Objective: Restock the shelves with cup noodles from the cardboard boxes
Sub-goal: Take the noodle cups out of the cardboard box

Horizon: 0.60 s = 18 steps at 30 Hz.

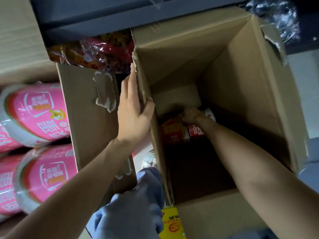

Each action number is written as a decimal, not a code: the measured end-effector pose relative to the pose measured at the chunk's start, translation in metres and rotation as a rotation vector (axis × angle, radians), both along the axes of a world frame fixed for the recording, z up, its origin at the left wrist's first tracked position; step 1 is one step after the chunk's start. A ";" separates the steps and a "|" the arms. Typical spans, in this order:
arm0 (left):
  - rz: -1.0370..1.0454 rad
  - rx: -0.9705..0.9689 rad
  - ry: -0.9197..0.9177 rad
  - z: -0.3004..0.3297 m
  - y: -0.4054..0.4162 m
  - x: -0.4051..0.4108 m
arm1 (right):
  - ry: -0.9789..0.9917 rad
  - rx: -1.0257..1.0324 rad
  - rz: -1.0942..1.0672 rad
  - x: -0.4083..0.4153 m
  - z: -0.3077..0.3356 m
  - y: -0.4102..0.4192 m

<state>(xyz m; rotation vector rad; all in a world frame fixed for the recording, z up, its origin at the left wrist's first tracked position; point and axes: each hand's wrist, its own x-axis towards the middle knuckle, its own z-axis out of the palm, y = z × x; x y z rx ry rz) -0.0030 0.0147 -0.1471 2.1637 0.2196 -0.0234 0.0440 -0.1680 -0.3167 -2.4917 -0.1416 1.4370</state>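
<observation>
Deep inside the open cardboard box [233, 69], the right hand [192, 115] reaches down to the bottom, its forearm stretched long from the lower right corner of the view and passing over the near wall. Its fingers are curled around the top of a red cup noodle [196, 131] that lies against the far left corner of the box floor; the fingertips themselves are lost in shadow. A second red and yellow cup [172, 131] lies just beside it, touching the left wall.

On the left wall's upper edge sits the left hand [133, 111]. Its thumb hooks over the inside of the wall while the four fingers lie straight and flat along the outside, pointing away from the body, so the cardboard is pinched between thumb and palm. The left forearm rises diagonally from the lower left corner.

A flap [89, 107] with torn patches of tape hangs out to the left of that hand. Beyond it, at the far left, pink cup noodles [36, 114] wrapped in clear film are stacked on their sides. Red packets [96, 52] in glossy wrap show behind the flap, under a dark shelf [103, 16]. Between the forearms a knee in blue-grey cloth [136, 204] presses close to the box, with a yellow label [170, 223] just beside it.
</observation>
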 end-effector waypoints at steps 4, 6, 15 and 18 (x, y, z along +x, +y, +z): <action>-0.003 0.025 0.000 0.000 -0.001 -0.001 | -0.204 -0.135 0.781 -0.013 -0.013 0.007; -0.011 0.036 0.003 0.000 0.000 -0.001 | -0.290 -0.138 0.905 -0.022 -0.021 0.018; -0.032 0.041 -0.003 -0.005 0.001 0.001 | -0.221 -0.169 0.920 -0.016 -0.032 0.021; -0.022 0.036 0.005 -0.005 0.000 0.001 | -0.303 -0.158 0.905 0.001 -0.001 0.024</action>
